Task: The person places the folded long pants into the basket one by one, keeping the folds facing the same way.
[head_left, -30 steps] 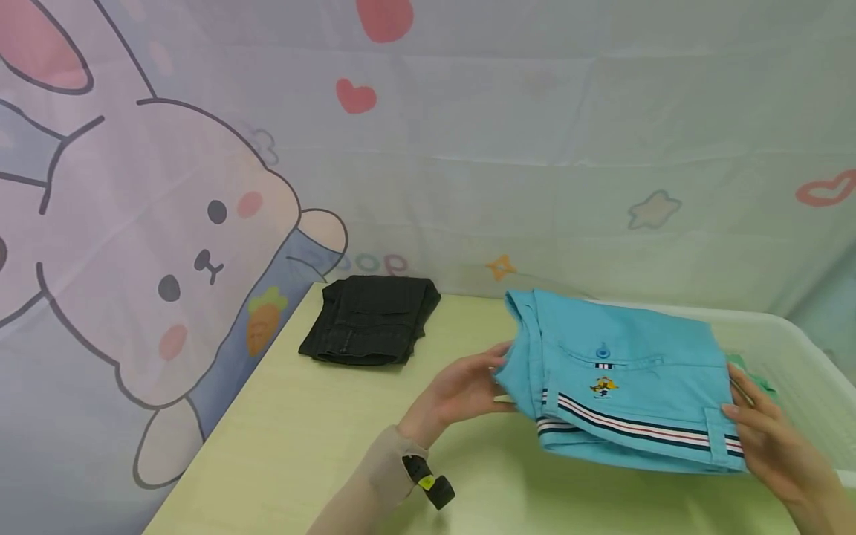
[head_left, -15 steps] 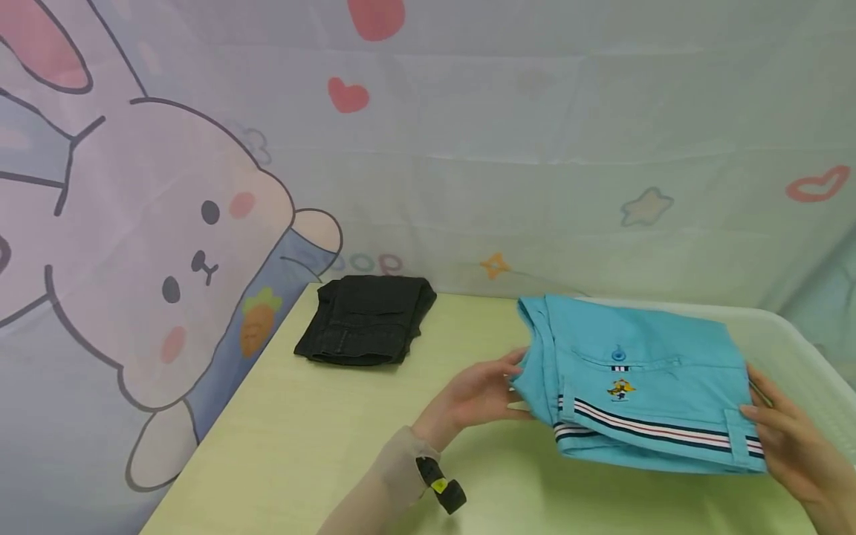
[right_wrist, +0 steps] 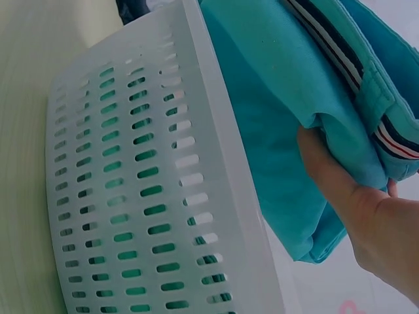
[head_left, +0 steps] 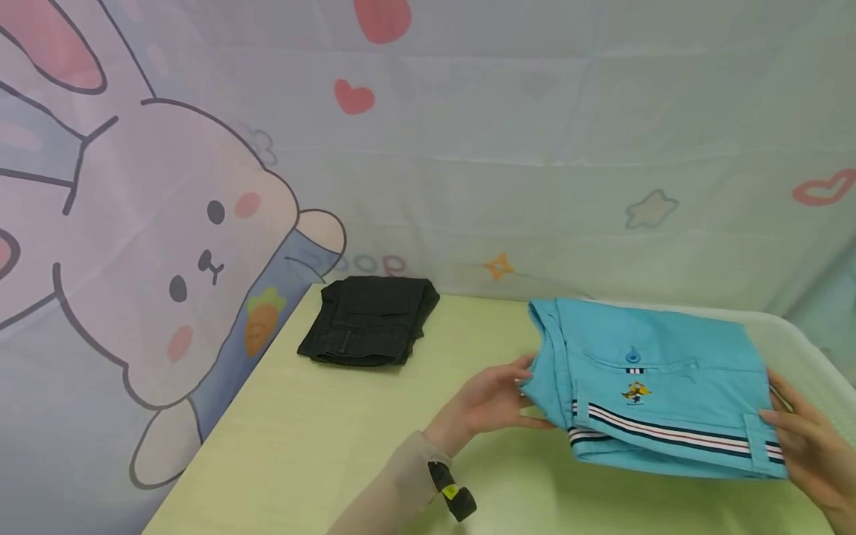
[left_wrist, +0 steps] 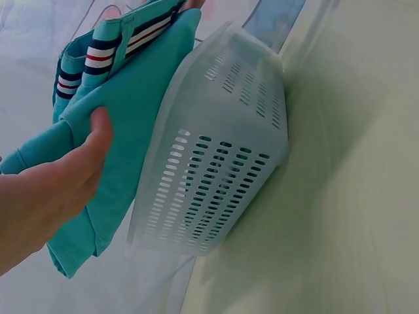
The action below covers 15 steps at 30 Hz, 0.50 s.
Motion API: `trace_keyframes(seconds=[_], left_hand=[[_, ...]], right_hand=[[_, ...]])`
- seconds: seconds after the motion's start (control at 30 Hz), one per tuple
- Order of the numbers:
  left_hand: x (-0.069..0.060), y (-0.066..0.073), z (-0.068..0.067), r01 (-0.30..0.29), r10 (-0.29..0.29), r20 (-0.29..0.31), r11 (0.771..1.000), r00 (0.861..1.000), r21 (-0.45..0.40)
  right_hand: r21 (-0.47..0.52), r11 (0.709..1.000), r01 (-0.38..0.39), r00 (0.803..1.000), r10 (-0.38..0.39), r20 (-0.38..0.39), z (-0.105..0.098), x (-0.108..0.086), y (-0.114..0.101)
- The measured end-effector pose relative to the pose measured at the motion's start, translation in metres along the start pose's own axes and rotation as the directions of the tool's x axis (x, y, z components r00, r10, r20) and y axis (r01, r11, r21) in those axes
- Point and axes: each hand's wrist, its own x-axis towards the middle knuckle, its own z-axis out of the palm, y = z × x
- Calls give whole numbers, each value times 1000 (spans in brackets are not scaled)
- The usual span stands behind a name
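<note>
Folded turquoise trousers [head_left: 675, 357] with a striped waistband, a button and a small embroidered figure are held up in front of me, over the white basket. My left hand [head_left: 484, 401] grips their left edge, and the left wrist view shows its thumb pressed against the cloth. The right edge is gripped by my right hand [head_left: 805, 438], its thumb lying against the underside in the right wrist view [right_wrist: 373, 216]. From the wrists, the slotted basket [left_wrist: 209, 157] stands just below the trousers; greenish cloth shows through its slots.
Folded black trousers [head_left: 371, 319] lie on the pale table [head_left: 321, 438] at the back left. A curtain [head_left: 468, 148] with a rabbit print hangs behind the table. The basket's rim [head_left: 769, 318] borders the right side.
Both hands have carried the turquoise trousers a little to the right and slightly down, covering more of the basket. The black trousers have stayed where they were.
</note>
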Motion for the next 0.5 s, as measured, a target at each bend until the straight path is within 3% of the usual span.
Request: trace_keyframes(seconds=[0.17, 0.5], left_hand=[[3, -5, 1, 2, -3, -16, 999, 1000, -32], [11, -7, 4, 9, -6, 40, 997, 999, -79]], right_hand=[[19, 1000, -16, 999, 16, 31, -4, -3, -4], [-119, 992, -52, 993, 39, -107, -11, -12, -10]])
